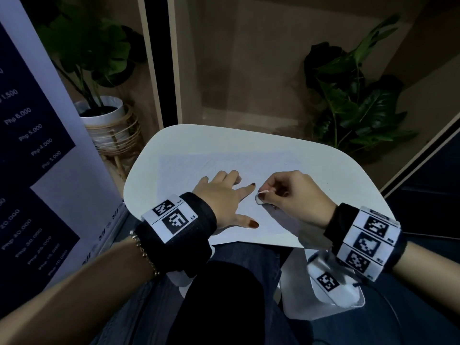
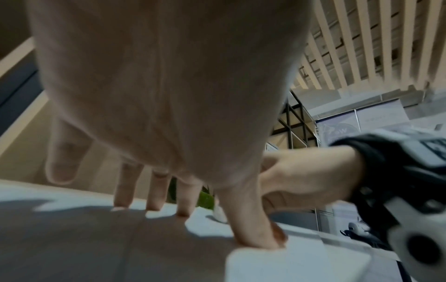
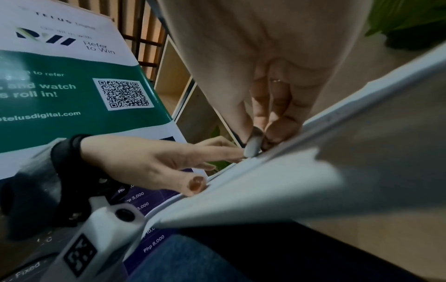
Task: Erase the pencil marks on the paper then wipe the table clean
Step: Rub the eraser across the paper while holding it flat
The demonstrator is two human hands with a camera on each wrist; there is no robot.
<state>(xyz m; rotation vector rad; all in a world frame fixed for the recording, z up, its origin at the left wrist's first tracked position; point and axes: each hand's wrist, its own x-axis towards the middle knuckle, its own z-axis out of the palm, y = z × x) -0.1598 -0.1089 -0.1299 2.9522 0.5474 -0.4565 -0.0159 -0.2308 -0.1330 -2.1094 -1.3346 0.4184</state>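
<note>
White paper [image 1: 249,170] with faint pencil marks lies flat on our small white table [image 1: 336,170]. On its left part our left hand [image 1: 221,197] is spread, fingertips pressing the sheet down. Just right of that index finger, our right hand [image 1: 291,192] pinches a small white eraser [image 1: 260,196] against the paper.

You're seeing a banner [image 3: 72,80] reading "TELUS Digital", "Refer to Win" and "telusdigital.com", with a QR code [image 3: 122,94]; its dark lower panel [image 1: 27,125] is listing "Php 6,000", "Php 5,000", "Php 4,000".
</note>
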